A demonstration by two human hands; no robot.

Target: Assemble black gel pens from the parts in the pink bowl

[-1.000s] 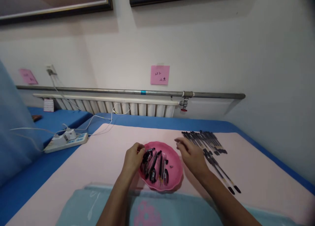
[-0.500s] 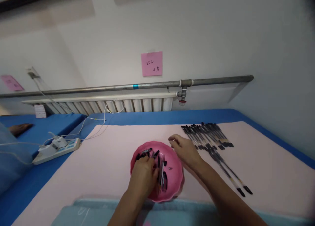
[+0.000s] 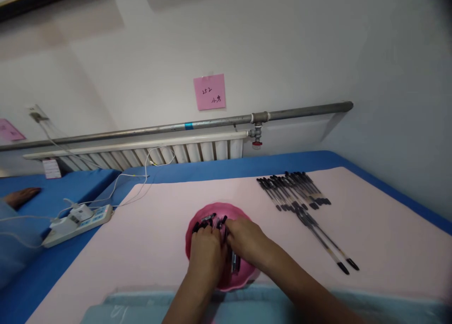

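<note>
A round pink bowl (image 3: 243, 276) with a wavy rim holds loose pen parts (image 3: 208, 217), black pieces and clear tubes. Inside it, my left hand (image 3: 206, 251) is closed, its curled fingers on some of these parts. My right hand (image 3: 245, 239) reaches in from the right, fingers bent and closed at a black-ended pen part (image 3: 223, 220) beside the left hand. The fingertips of both hands are largely hidden. To the right, many black capped pens (image 3: 291, 190) lie in a slanting row, and two more pens (image 3: 325, 239) lie nearer me.
Pink paper (image 3: 155, 230) covers the blue table (image 3: 219, 168). A white power strip (image 3: 79, 225) with plugged-in chargers and cables lies at the left edge. Another person's hand (image 3: 23, 197) rests at far left. Behind are a radiator (image 3: 208, 150) and pipe (image 3: 151, 130).
My right hand has moved left from above the paper into the bowl, coming beside my left hand. My left hand stays in the bowl among the pen parts. The view has shifted slightly.
</note>
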